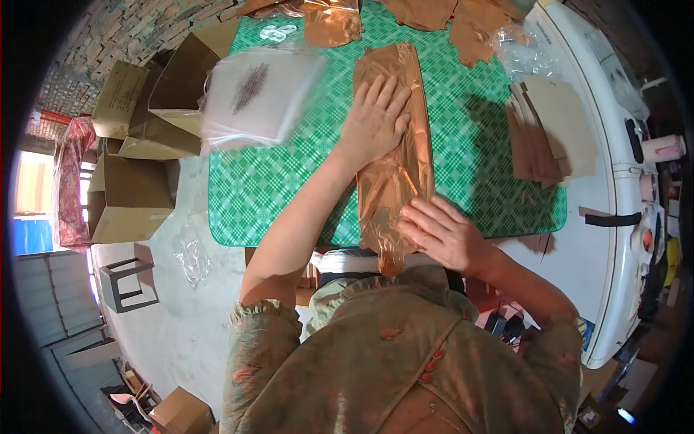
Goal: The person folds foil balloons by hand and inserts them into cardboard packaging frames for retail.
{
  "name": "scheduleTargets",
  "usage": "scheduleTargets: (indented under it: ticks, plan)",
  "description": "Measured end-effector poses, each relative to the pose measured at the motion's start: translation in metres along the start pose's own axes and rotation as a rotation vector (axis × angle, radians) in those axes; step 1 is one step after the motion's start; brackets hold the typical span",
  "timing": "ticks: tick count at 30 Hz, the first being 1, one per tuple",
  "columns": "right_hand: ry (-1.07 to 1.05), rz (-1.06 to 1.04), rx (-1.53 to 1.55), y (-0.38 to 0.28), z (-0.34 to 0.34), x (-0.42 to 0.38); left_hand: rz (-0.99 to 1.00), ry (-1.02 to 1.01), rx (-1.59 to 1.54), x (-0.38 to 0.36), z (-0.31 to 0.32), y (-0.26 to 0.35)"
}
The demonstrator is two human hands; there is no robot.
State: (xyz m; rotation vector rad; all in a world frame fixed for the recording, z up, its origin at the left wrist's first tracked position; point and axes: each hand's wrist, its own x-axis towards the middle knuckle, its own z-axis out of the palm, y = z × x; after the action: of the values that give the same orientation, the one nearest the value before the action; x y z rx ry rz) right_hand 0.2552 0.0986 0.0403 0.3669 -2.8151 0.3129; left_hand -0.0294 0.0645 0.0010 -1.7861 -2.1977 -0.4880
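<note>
A long, flat, copper-brown piece with a shiny, wrinkled, film-like surface lies lengthwise on the green checked tablecloth, its crumpled near end hanging over the table's front edge. My left hand lies flat on its upper half, fingers spread. At its lower right edge, my right hand rests with fingers stretched out, the fingertips touching the film. The right palm is turned down and hidden. A thin orange line shows on the film between the two hands.
Clear plastic bags lie stacked at the table's left edge. More copper-brown pieces lie along the far side. Brown cardboard sheets sit at the right beside a white appliance. Open cartons and a small stool stand at the left.
</note>
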Motion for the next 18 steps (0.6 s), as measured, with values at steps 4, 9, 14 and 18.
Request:
scheduleTargets:
  ticks: [4, 9, 14, 18]
  plan:
    - [-0.025, 0.045, 0.103, 0.000, -0.018, 0.012, -0.003, -0.035, 0.021, 0.000, -0.001, 0.000]
    - [0.105, -0.007, 0.002, 0.014, -0.008, 0.021, -0.004, -0.057, 0.014, 0.000, 0.001, -0.002]
    - [0.105, -0.049, -0.013, 0.031, -0.016, 0.025, -0.010, -0.077, 0.009, 0.001, 0.002, -0.003]
    - [0.053, -0.068, 0.051, 0.031, -0.021, 0.018, -0.012, -0.056, -0.014, 0.001, 0.002, -0.002]
